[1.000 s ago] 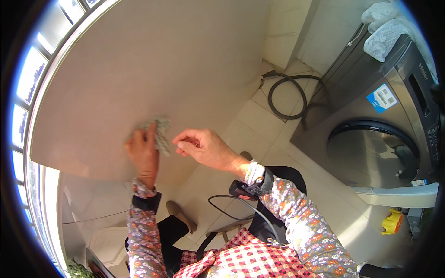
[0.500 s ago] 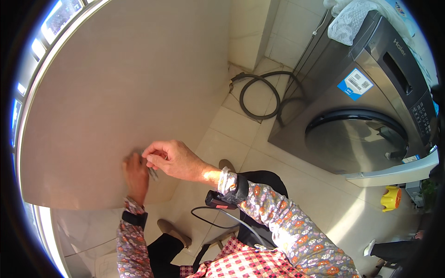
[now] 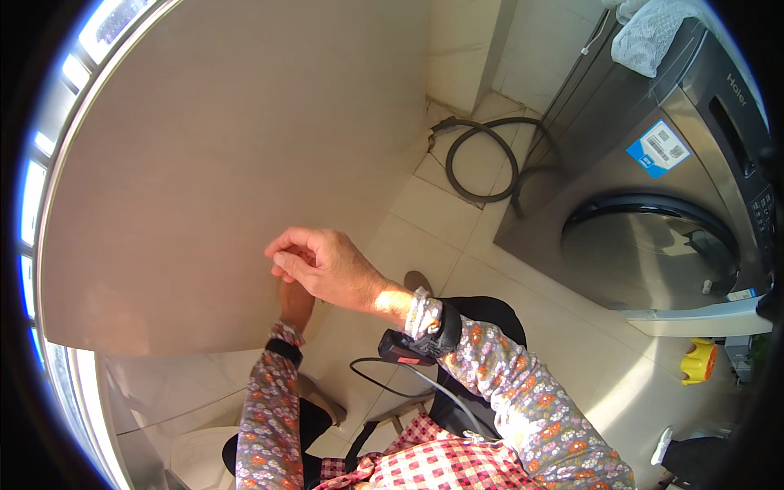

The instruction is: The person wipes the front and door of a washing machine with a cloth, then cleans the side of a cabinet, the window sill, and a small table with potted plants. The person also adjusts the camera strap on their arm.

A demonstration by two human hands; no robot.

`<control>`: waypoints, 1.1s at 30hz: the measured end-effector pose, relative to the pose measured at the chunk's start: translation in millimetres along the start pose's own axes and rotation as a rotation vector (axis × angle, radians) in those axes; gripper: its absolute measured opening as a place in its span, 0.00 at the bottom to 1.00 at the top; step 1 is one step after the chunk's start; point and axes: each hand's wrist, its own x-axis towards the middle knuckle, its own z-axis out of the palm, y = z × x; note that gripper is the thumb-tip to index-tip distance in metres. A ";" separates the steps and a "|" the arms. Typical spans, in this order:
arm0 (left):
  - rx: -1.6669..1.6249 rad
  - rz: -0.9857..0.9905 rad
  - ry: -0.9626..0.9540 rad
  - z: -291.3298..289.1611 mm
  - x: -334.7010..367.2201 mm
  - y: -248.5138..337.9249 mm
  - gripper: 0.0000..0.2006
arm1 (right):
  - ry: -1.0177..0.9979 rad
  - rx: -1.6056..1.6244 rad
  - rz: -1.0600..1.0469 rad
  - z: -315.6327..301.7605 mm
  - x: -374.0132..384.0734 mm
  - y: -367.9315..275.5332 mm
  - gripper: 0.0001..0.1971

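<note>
My right hand (image 3: pixel 327 265) is raised in front of a large smooth beige-brown panel (image 3: pixel 196 163), its thumb and forefinger pinched together. Whatever is in that pinch, if anything, is too small to make out. Close behind and below it is my left hand (image 3: pixel 296 304), its fingers hidden by the right one. Both floral sleeves end in dark bands at the wrists, and a cable (image 3: pixel 445 394) hangs from the black box (image 3: pixel 406 347) at the right wrist.
A grey washing machine (image 3: pixel 523 216) stands at the right, white lace cloth (image 3: pixel 651 41) on top. A dark hose (image 3: pixel 452 167) lies coiled on the tiles. A yellow stool (image 3: pixel 698 361) and another person's leg (image 3: pixel 701 461) show at lower right. Bright window panes (image 3: pixel 37 196) line the left.
My left hand has moved right, going behind my right hand. The thin metallic thing seen between the hands before is now out of sight. The whole view has shifted slightly.
</note>
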 end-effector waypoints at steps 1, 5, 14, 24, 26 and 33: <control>-0.107 -0.022 -0.018 11.1 -27.4 2.2 0.10 | -0.006 -0.024 -0.009 -1.6 0.5 -0.5 0.09; 0.037 0.108 -0.198 14.8 -76.8 -10.9 0.07 | 0.012 0.003 -0.032 -0.3 1.3 1.1 0.09; 0.003 -0.180 0.301 -147.7 82.5 -73.9 0.22 | 0.126 0.042 -0.034 -17.3 1.3 -16.7 0.10; 0.011 -0.108 0.422 -85.4 175.4 -36.2 0.16 | 0.334 -0.028 -0.069 -45.6 5.7 -29.1 0.11; -0.015 -0.037 0.219 -32.9 146.8 -10.7 0.13 | 0.334 -0.039 -0.067 -47.3 5.8 -29.6 0.10; -0.031 0.125 -0.206 74.4 -51.9 18.9 0.07 | 0.349 -0.044 -0.083 -54.2 3.2 -26.3 0.10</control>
